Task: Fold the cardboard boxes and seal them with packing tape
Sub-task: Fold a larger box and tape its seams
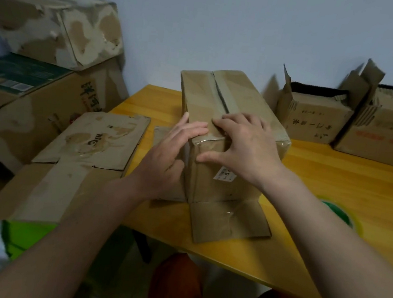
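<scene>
Box (230,98) on yellow table (334,179), under both hands. Left hand (168,150) flat, pressing near corner; right hand (245,139) spread, fingers smoothing tape (210,140). Risk: uneven pressure wrinkles tape; top seam beyond fingers gapes, flaps spring up.

Yellow wood table (347,190) by plain pale blue wall (229,25), dim light

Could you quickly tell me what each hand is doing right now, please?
Left hand: open, fingers flat against the box.
Right hand: open, fingers spread, pressing on the box top.
</scene>
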A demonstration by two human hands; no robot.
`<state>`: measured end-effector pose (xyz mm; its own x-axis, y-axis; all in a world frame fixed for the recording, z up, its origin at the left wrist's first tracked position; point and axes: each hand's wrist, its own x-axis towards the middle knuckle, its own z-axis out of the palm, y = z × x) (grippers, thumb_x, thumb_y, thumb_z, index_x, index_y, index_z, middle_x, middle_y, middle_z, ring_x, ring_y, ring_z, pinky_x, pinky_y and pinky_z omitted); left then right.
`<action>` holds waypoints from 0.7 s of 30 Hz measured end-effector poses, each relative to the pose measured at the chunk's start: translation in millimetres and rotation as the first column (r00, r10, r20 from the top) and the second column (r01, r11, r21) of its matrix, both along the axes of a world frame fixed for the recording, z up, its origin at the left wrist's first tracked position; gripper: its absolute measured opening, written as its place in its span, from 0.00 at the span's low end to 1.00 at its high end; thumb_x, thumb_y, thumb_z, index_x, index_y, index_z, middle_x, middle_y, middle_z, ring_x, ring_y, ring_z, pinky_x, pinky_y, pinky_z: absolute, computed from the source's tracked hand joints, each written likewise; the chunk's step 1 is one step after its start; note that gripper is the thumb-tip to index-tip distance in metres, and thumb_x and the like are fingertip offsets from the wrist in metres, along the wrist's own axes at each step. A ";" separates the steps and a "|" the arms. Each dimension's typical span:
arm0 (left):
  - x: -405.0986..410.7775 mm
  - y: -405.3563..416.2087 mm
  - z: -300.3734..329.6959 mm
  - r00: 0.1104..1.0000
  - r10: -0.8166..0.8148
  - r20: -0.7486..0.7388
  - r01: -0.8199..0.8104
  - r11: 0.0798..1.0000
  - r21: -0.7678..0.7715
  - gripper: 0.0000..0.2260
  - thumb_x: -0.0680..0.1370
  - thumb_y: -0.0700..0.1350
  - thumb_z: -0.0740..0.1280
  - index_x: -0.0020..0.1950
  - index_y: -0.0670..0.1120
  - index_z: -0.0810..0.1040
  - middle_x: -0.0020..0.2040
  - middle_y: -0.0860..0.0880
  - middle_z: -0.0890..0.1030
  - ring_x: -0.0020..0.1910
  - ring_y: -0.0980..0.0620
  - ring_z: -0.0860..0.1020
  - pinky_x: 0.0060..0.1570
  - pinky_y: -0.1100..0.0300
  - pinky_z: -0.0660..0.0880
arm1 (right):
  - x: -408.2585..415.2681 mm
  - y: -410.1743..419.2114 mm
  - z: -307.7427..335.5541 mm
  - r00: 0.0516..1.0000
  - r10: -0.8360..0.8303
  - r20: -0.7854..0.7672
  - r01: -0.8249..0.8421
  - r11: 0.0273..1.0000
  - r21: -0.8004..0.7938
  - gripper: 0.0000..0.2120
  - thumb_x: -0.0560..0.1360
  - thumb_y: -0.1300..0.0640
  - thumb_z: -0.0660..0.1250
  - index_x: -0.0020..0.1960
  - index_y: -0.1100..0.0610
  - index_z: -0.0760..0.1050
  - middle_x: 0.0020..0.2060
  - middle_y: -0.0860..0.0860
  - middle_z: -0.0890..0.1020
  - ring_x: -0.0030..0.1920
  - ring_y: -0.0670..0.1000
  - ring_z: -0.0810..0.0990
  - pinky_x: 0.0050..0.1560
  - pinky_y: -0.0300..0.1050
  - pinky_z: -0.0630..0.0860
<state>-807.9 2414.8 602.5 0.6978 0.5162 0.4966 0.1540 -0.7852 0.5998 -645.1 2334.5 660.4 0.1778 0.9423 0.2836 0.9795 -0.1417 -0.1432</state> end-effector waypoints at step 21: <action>41.5 11.0 17.2 0.897 0.217 0.386 -0.197 0.976 -0.093 0.20 0.81 0.52 0.53 0.38 0.46 0.79 0.42 0.46 0.81 0.50 0.53 0.78 0.52 0.64 0.71 | -20.5 2.2 -10.0 0.995 0.019 0.099 -0.031 0.992 0.124 0.31 0.71 0.33 0.52 0.60 0.53 0.73 0.52 0.51 0.73 0.54 0.52 0.69 0.56 0.47 0.64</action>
<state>-766.5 2425.8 619.7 0.3272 0.6594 0.6768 0.0544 -0.7282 0.6832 -665.6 2336.7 650.5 0.1206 0.9020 0.4145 0.9926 -0.1042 -0.0620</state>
